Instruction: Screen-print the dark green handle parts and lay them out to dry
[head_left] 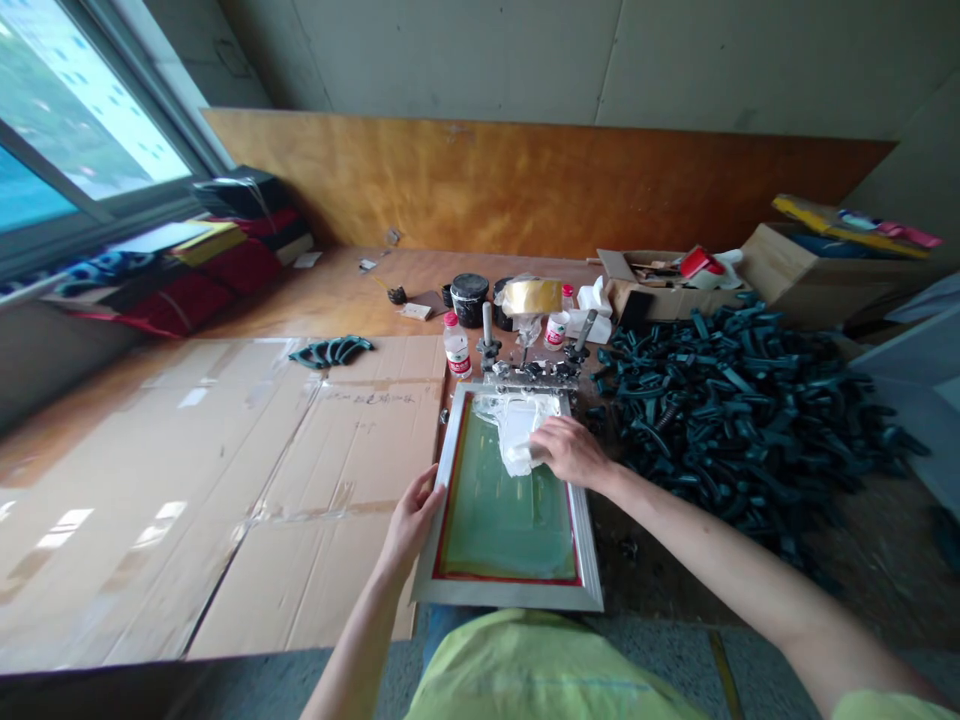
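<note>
A screen-printing frame with a silver metal border and green mesh lies in front of me, its far end at a metal clamp. My left hand is closed on the frame's left side, fingertips at the rim. With my right hand I pinch a crumpled white wipe against the upper right part of the mesh. Whitish film or paper spreads from it toward the clamp end. The fingertips of my right hand are partly hidden by the wipe.
Dark green curved plastic parts are heaped on the right; several more lie on the cardboard at left. Behind the frame stand a red-capped bottle, a black tub and a white, red-labelled container. An open carton sits back right.
</note>
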